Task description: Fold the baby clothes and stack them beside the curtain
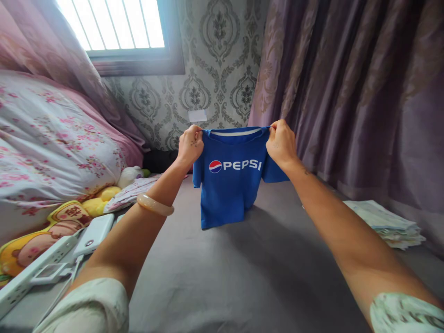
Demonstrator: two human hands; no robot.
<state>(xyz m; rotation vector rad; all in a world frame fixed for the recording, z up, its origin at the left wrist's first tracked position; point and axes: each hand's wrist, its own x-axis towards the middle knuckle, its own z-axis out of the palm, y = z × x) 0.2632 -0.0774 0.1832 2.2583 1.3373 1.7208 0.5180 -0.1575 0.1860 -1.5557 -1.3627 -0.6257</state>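
A blue T-shirt (229, 194) with a white PEPSI print and a round logo hangs stretched between both hands, its front facing me. My left hand (190, 144) pinches it at the left shoulder, beside the collar. At the opposite shoulder, my right hand (281, 142) grips the fabric in the same way. The shirt hangs over a grey bed sheet (194, 282) and casts a shadow to its right. Both arms reach straight out, and a pale bangle circles the left forearm.
Along the left lie a power strip (38, 273), a white power bank (95, 233) with cables, a yellow plush toy (31, 245) and floral bedding (55, 148). On the right sits a stack of folded cloths (385, 222), near purple curtains (347, 101). A patterned wall (218, 60) stands behind.
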